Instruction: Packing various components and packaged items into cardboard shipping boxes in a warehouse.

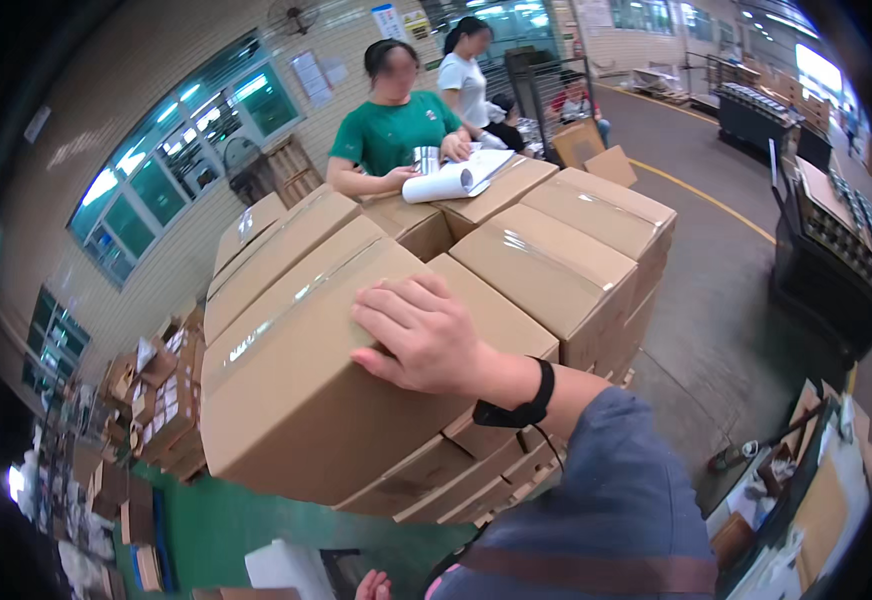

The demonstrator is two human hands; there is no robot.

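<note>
My right hand [418,335], with a black band on the wrist, lies palm down on the near upper edge of a large taped cardboard box [291,350]. Its fingers are bent and pressed together over that edge, the thumb lower down. This box is in a stack of similar brown boxes [546,265] on a wooden pallet [546,470]. Only the fingertips of my left hand [373,585] show at the bottom edge, slightly apart, with nothing seen in them; the rest is cut off.
Across the stack, a person in green [396,130] holds a silver can [425,159] beside open papers [456,180]. Another person in white [464,80] stands behind. Dark carts [826,260] line the right side; piled cartons [171,400] stand left. A cluttered table [806,500] is near right.
</note>
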